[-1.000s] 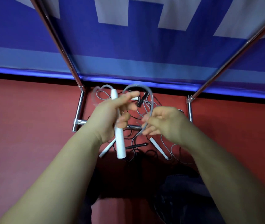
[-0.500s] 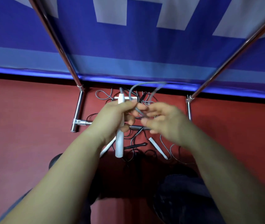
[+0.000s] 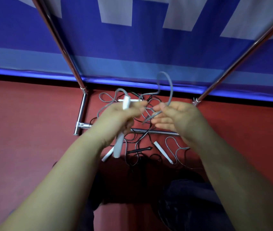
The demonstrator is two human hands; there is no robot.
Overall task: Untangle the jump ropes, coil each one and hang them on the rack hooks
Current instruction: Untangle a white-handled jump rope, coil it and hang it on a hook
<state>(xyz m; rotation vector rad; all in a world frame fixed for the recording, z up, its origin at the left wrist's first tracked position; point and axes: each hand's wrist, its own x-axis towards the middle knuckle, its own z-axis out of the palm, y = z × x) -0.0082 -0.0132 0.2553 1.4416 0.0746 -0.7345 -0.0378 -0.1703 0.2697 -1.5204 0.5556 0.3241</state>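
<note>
My left hand point(image 3: 120, 120) grips a white jump rope handle point(image 3: 119, 146) upright, its top end sticking out above my fingers. A grey rope point(image 3: 170, 85) runs from it in a raised loop across to my right hand point(image 3: 175, 118), which holds the cord between thumb and fingers. Below both hands, a tangle of grey and black ropes point(image 3: 137, 142) lies on the red floor, with loose white handles point(image 3: 163, 152) and a black handle point(image 3: 140, 150) among them. The rack's hooks are out of view.
The chrome rack's base bar point(image 3: 155, 131) crosses the floor under my hands, and its two uprights point(image 3: 59, 40) slant up to either side. A blue and white banner point(image 3: 132, 47) hangs behind. My dark-trousered knees point(image 3: 187, 195) are below.
My hands have moved apart after meeting in the middle. The grey loop has swung up and to the right, now arching above my right hand.
</note>
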